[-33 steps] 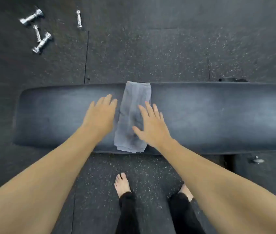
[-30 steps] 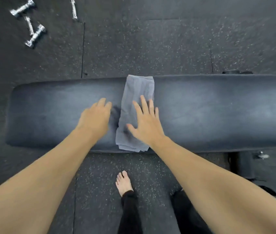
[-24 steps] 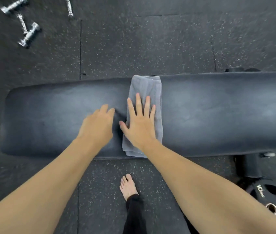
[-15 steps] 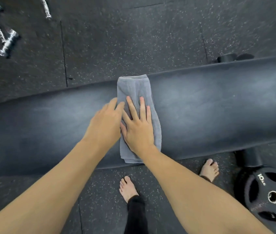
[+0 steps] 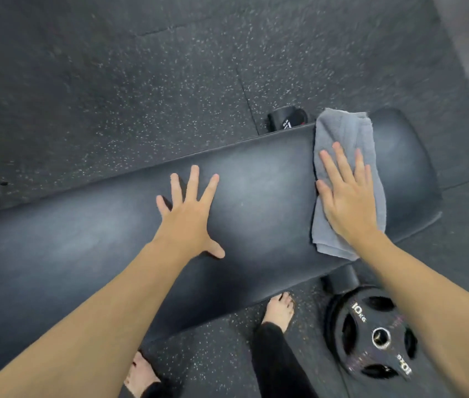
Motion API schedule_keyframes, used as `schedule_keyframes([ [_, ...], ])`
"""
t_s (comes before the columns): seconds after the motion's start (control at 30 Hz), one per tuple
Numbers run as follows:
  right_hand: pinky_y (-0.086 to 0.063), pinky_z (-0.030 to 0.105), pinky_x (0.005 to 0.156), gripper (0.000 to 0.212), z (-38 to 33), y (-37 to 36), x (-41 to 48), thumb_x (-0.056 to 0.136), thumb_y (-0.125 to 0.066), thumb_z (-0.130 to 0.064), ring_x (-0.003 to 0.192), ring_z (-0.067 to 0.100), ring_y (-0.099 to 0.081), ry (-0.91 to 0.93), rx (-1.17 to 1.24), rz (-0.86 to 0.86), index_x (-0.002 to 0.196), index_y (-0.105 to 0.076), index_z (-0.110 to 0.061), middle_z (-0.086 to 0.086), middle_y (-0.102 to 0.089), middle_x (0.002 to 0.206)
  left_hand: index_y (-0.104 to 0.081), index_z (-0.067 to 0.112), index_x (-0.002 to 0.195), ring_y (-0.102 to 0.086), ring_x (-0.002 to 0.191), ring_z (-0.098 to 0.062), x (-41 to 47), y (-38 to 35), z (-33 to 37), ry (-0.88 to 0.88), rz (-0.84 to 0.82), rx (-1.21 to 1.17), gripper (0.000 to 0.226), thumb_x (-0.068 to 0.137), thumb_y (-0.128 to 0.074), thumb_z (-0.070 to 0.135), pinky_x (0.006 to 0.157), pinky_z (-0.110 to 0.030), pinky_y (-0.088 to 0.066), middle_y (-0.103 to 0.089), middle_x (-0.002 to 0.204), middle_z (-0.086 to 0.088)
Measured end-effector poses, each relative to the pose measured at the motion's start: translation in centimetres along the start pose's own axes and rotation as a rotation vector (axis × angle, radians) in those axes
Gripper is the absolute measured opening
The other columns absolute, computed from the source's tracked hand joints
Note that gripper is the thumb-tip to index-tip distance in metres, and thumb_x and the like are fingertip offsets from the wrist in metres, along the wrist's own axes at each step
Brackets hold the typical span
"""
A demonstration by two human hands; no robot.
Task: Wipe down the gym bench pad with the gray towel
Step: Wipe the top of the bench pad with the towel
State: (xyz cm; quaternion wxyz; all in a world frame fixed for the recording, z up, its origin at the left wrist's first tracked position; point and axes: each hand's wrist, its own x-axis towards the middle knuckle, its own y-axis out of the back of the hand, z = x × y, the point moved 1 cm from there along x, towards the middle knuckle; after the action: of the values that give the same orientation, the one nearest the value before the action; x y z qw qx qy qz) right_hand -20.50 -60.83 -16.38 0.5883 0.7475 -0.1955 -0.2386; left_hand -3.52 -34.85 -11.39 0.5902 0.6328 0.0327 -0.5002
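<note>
A person leans over a long black gym bench pad [image 5: 256, 202], seen from a camera on their head looking down. The gray towel [image 5: 345, 133], folded into a long strip, has travelled since a moment ago: half a second back it lay near the middle of the pad with both hands side by side on it, and now it sits close to the pad's rounded end, on the right hand's side. That suggests one long wiping stroke has just covered the right-hand stretch of the pad, while the length beyond the left hand probably remains to be wiped.

The right hand [image 5: 345, 196] lies flat on the towel, palm down, fingers [image 5: 339, 165] spread and pointing away from the body, pressing the cloth to the pad rather than gripping it. The right arm reaches out nearly straight.

The left hand [image 5: 190, 214] has come off the towel and now rests open on the bare pad, well apart from the right hand, fingers splayed and thumb out toward the near edge, holding nothing. It looks like a brace for balance.

On the speckled rubber floor [image 5: 141, 81] below the right forearm lies a black weight plate [image 5: 377, 337] marked 10 kg. A bare foot [image 5: 280, 310] stands just beside the pad's near edge.
</note>
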Motion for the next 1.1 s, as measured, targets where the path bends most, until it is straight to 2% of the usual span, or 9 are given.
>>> schedule_keyframes([
  [0.13,-0.012,0.057,0.124,0.056,6.9,2.1,2.7,0.105,-0.029,-0.043,0.156,0.039,-0.006,-0.072,0.06,-0.017,0.159,-0.028,-0.031,0.0,-0.01,0.171,0.041,0.04,0.139,0.038,0.131,-0.059,2.6,-0.7,3.7,0.124,-0.027,-0.074,0.167,0.032,-0.084,0.072,0.105,-0.079,0.005,0.056,0.143,-0.012],
  [0.3,-0.012,0.051,0.126,0.059,3.0,1.3,2.9,0.104,-0.029,-0.04,0.157,0.033,-0.01,-0.059,0.135,0.036,0.16,-0.027,-0.021,0.001,-0.018,0.17,0.047,0.041,0.134,0.044,0.128,-0.057,3.3,-1.0,4.0,0.184,-0.059,-0.103,0.171,0.029,-0.084,0.072,0.105,-0.079,0.009,0.062,0.137,-0.011],
  [0.4,-0.016,0.053,0.125,0.064,-3.9,-0.4,3.2,0.102,-0.037,-0.042,0.156,0.033,-0.016,0.152,0.183,-0.004,0.159,-0.03,-0.016,0.003,-0.025,0.168,0.048,0.041,0.133,0.043,0.129,-0.057,3.3,-0.6,4.2,0.202,-0.089,-0.087,0.171,0.028,-0.084,0.072,0.105,-0.077,0.01,0.061,0.138,-0.011],
  [0.5,-0.02,0.053,0.123,0.057,-10.7,-2.1,3.3,0.103,-0.041,-0.04,0.155,0.033,-0.022,0.419,0.113,-0.025,0.155,-0.04,-0.018,0.003,-0.032,0.165,0.046,0.041,0.134,0.044,0.129,-0.055,3.2,-0.5,4.5,0.227,-0.112,-0.078,0.172,0.027,-0.085,0.07,0.107,-0.076,0.009,0.062,0.137,-0.009],
  [0.6,-0.015,0.049,0.125,0.05,-9.3,-2.0,5.1,0.106,-0.039,-0.039,0.155,0.029,-0.02,0.463,0.081,0.001,0.155,-0.04,-0.027,-0.003,-0.03,0.166,0.047,0.042,0.133,0.044,0.13,-0.053,3.2,-0.5,4.7,0.238,-0.125,-0.071,0.172,0.026,-0.085,0.07,0.108,-0.075,0.008,0.063,0.136,-0.007],
  [0.77,-0.022,0.056,0.121,0.048,4.6,0.7,10.1,0.105,-0.037,-0.038,0.15,0.042,-0.028,0.19,0.025,0.085,0.149,-0.05,-0.025,0.002,-0.041,0.161,0.044,0.046,0.134,0.042,0.133,-0.052,3.2,-0.7,4.9,0.227,-0.105,-0.08,0.175,0.021,-0.087,0.068,0.108,-0.076,0.008,0.059,0.141,-0.004],
  [0.9,-0.016,0.056,0.123,0.05,14.0,2.8,9.2,0.108,-0.03,-0.038,0.154,0.039,-0.016,0.117,0.007,0.014,0.157,-0.034,-0.033,-0.003,-0.025,0.168,0.043,0.048,0.135,0.041,0.134,-0.051,3.1,-0.9,4.7,0.218,-0.088,-0.082,0.175,0.02,-0.088,0.068,0.107,-0.075,0.009,0.057,0.143,-0.003],
  [1.0,-0.014,0.054,0.125,0.051,14.8,3.0,5.1,0.109,-0.026,-0.038,0.157,0.036,-0.008,0.139,0.013,0.012,0.159,-0.028,-0.032,-0.004,-0.018,0.17,0.041,0.048,0.136,0.041,0.134,-0.051,2.9,-0.8,4.7,0.194,-0.085,-0.095,0.174,0.021,-0.088,0.067,0.106,-0.075,0.01,0.056,0.144,-0.004],
  [1.1,-0.015,0.057,0.124,0.053,10.9,2.1,-0.4,0.108,-0.024,-0.038,0.158,0.033,-0.003,0.041,0.029,0.01,0.16,-0.028,-0.03,-0.003,-0.017,0.17,0.04,0.047,0.137,0.041,0.134,-0.052,2.7,-0.7,4.7,0.191,-0.082,-0.098,0.174,0.022,-0.088,0.068,0.106,-0.075,0.011,0.056,0.144,-0.005],
])
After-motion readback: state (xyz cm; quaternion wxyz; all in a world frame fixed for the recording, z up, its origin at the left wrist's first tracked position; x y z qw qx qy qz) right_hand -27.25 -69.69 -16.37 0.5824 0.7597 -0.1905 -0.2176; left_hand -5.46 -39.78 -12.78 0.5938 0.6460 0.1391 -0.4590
